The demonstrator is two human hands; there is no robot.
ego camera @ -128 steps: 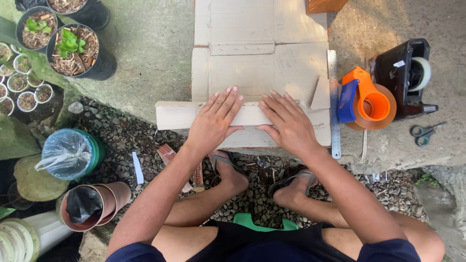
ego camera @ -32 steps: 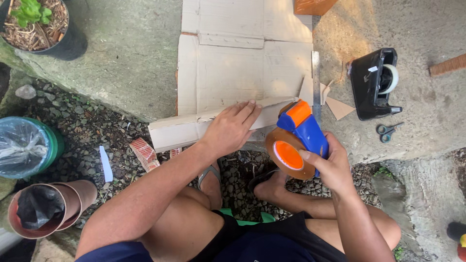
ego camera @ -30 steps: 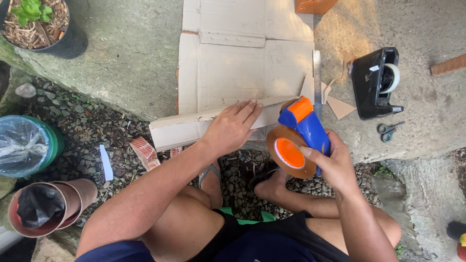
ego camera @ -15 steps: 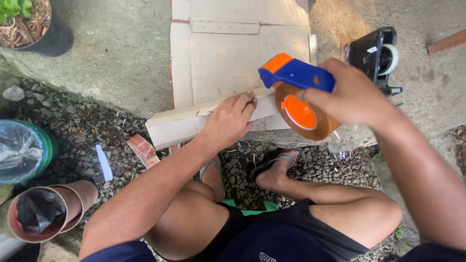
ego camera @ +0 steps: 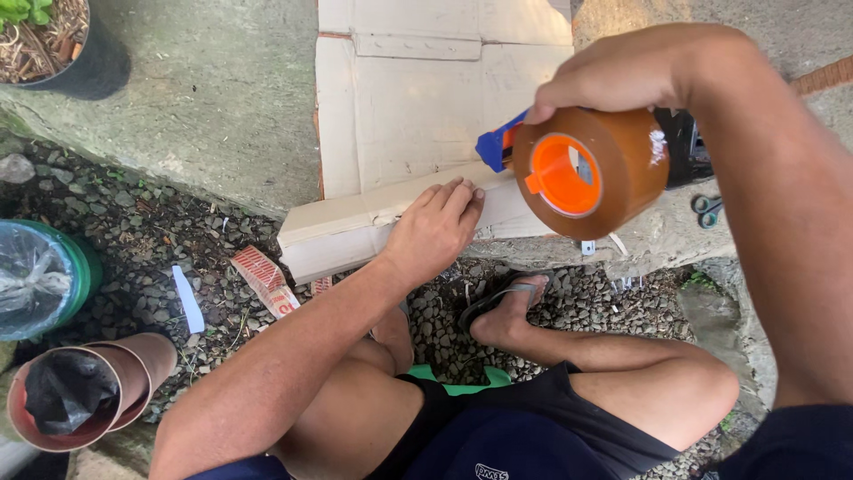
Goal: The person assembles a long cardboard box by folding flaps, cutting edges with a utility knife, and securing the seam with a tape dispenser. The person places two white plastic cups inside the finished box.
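So my left hand (ego camera: 433, 233) is pressed flat, fingers spread, on the folded cardboard strip (ego camera: 355, 227) at the near edge of the big flattened carton (ego camera: 426, 107). My right hand (ego camera: 622, 76) is clamped over the tape dispenser (ego camera: 582, 169), brown roll with orange core, blue handle. A red-and-white printed scrap (ego camera: 267, 280) lies on the gravel left of my left hand. Compared to half a second ago, the dispenser's come up closer to the camera.
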